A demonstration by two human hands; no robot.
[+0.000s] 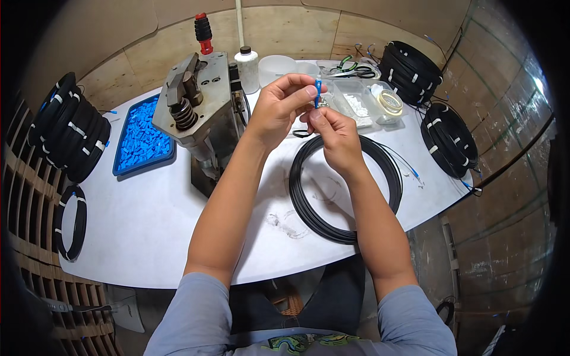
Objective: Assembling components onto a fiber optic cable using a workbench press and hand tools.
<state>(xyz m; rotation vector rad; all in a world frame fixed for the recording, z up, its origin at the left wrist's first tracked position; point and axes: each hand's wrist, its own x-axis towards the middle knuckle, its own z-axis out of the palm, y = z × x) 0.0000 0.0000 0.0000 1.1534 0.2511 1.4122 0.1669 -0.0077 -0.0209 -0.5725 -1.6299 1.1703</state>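
Note:
Raised over the far middle of the table is a small blue fibre-optic connector (318, 88) with a pale tip, held upright. My left hand (284, 107) pinches it between thumb and fingers from the left. Just below, the fingertips of my right hand (341, 139) are closed around the connector's lower end, where the black cable joins; my fingers hide the exact grip. Under my right hand lies a large coil of black cable (298, 204). Its other end, also with a blue connector (416, 175), rests on the table to the right of the coil.
A metal hand press (199, 101) stands left of my arms, beside a blue tray (145, 168) of small blue parts. Strapped black cable coils (71, 130) are stacked at left, more (409, 71) at right. A white bottle (247, 71), clear bins (355, 107) and tape (389, 102) stand behind.

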